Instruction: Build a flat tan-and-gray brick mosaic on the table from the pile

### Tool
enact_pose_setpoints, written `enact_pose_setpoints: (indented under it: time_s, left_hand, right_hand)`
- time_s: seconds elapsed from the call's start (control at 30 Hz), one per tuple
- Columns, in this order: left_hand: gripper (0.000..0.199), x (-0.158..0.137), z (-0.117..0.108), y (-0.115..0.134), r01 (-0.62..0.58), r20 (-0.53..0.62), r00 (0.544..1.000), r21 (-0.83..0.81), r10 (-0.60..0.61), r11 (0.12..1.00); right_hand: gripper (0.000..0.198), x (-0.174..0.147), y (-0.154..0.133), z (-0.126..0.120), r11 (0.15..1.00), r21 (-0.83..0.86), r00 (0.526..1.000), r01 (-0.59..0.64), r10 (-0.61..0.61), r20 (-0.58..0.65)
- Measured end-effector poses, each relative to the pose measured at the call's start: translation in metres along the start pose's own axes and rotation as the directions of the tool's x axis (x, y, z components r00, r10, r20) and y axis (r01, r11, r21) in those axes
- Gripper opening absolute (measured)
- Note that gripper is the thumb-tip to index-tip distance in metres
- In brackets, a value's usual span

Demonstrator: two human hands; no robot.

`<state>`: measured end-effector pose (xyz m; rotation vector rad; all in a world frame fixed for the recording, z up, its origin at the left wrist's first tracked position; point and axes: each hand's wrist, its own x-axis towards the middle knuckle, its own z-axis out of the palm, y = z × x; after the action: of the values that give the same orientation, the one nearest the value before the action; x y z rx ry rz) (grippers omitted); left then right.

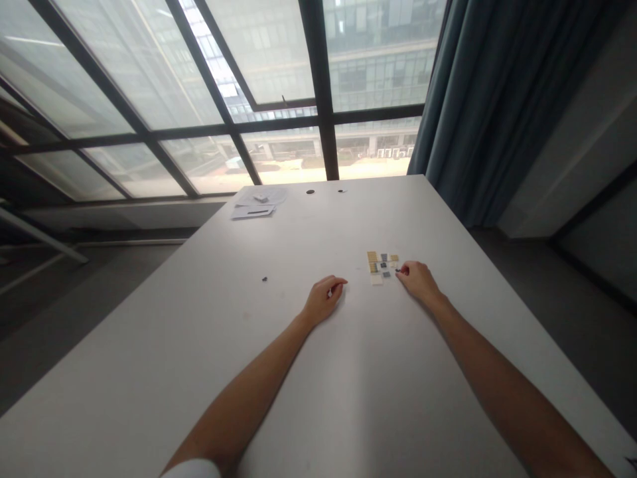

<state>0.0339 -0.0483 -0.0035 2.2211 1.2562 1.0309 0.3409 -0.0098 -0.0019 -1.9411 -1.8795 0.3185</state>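
My right hand [417, 279] pinches a small dark piece [397, 270] at the right edge of a group of little flat pieces. In that group are yellow tiles [372, 256], a grey tile [386, 274], a black tile [383, 265] and a pale cream square [377, 280]. To the left of the group, my left hand [323, 300] rests on the white table [279, 372]. Its fingers are loosely bent, with the index finger stretched toward the pieces, and I see nothing held in it.
A tiny dark object [265, 279] lies alone left of my left hand. Papers [253, 212] with a small white item lie at the far left corner. Two dark round spots [310, 192] mark the far edge. Beyond stand windows and a blue curtain [462, 119].
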Motion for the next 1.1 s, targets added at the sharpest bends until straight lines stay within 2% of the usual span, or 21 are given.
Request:
enact_pose_setpoints:
  time_s: [0.6,1.1]
  left_hand:
    - [0.025,-0.0002,-0.0007,-0.0007,0.004,0.002,1.0,0.0,-0.004,1.0]
    - [0.024,0.0005,-0.0013,0.0009,0.003,0.009,1.0,0.003,-0.003,1.0]
  right_hand:
    - [0.014,-0.0001,-0.002,0.0015,0.999,-0.044,1.0,0.011,-0.012,-0.026]
    - [0.011,0.0007,0.0028,0.003,0.999,0.009,0.999,0.031,-0.031,-0.03]
